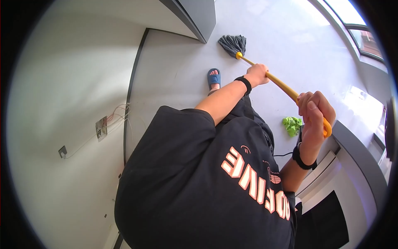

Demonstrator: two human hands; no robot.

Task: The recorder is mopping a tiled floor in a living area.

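Observation:
A mop with a yellow handle (282, 86) slants across the view, its dark grey string head (233, 45) spread on the pale floor at the upper middle. My left hand (258, 74) is closed around the lower part of the handle, not far from the yellow collar. Near the handle's top end, my right hand (317, 109) grips it, with the orange-yellow end loop (327, 128) showing beside the palm. Both wrists wear black bands. The mop strands touch the floor ahead of my foot in a blue slide sandal (214, 77).
A crumpled green plastic bag (292, 126) lies on the floor by my right wrist. Loose wires (119, 113) stick out of a wall box (101, 128) on the left, near a socket with a plug (62, 152). A grey panel edge (199, 21) juts in at the top. Windows line the right.

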